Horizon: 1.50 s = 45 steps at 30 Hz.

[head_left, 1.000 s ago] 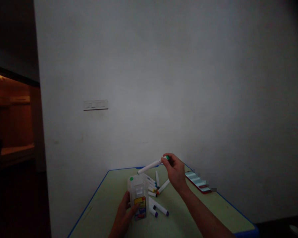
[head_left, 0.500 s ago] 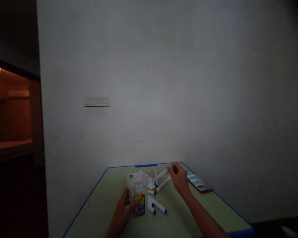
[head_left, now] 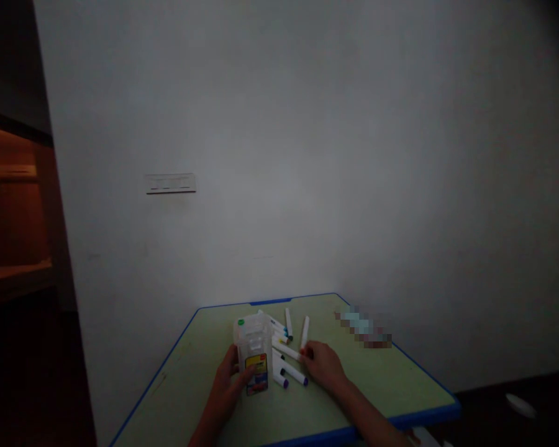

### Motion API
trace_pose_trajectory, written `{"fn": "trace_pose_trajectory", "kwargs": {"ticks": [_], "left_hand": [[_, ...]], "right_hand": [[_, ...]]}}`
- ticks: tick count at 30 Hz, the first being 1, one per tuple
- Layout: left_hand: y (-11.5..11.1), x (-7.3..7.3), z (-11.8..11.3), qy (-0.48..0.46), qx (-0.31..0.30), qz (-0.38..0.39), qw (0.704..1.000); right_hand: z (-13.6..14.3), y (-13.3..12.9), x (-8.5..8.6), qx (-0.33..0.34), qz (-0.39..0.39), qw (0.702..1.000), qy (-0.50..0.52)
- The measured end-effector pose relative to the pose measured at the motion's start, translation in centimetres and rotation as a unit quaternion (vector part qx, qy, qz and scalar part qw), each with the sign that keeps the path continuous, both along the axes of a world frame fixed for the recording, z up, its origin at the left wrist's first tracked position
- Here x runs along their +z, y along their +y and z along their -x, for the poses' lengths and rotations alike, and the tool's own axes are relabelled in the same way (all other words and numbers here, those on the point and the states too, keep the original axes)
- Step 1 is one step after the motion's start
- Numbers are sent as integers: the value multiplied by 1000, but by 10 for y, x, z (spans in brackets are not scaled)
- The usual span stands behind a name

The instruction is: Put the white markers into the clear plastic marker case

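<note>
My left hand [head_left: 230,379] is wrapped round a clear plastic box [head_left: 254,329] with a yellow and blue label, its thumb lying on the label. The box is held tilted above the table. My right hand [head_left: 323,366] is closed, its fingertips pinching the right end of a white marker [head_left: 286,349] low over the table. That marker's cap is hidden by the fingers. Beside it, a white marker [head_left: 305,332] points away from me. Several more white markers lie right of the box, among them a purple-capped marker [head_left: 295,375] and a marker [head_left: 289,324] farther back.
The pale green table [head_left: 195,372] has a blue edge and stands against a grey wall [head_left: 307,155]. A flat object [head_left: 363,326], blurred out, lies at the table's right edge. A switch plate [head_left: 171,183] is on the wall. At the left is a doorway.
My right hand has come down and slightly left, from holding a green-capped marker raised to pinching a marker near the table. My left hand keeps the box. The view has shifted slightly.
</note>
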<state>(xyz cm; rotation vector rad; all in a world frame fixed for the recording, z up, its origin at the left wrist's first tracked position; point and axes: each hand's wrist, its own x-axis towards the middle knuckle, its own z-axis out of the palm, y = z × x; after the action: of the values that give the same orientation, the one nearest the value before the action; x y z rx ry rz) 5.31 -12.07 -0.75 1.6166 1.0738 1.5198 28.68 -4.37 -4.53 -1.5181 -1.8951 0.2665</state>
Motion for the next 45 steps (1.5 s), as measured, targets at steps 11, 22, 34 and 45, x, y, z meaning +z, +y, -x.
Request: {"fn": "trace_pose_trajectory", "kwargs": {"ticks": [11, 22, 34, 45], "left_hand": [[7, -5, 5, 31, -28, -1, 999], [4, -1, 2, 20, -18, -1, 1000], [6, -2, 1, 18, -18, -1, 1000], [6, -3, 0, 0, 1, 8, 1000]], "right_hand": [[-2, 2, -3, 16, -68, 997, 32], [15, -16, 16, 146, -93, 985, 3], [42, -17, 19, 125, -60, 985, -97], [35, -14, 14, 112, -112, 987, 7]]}}
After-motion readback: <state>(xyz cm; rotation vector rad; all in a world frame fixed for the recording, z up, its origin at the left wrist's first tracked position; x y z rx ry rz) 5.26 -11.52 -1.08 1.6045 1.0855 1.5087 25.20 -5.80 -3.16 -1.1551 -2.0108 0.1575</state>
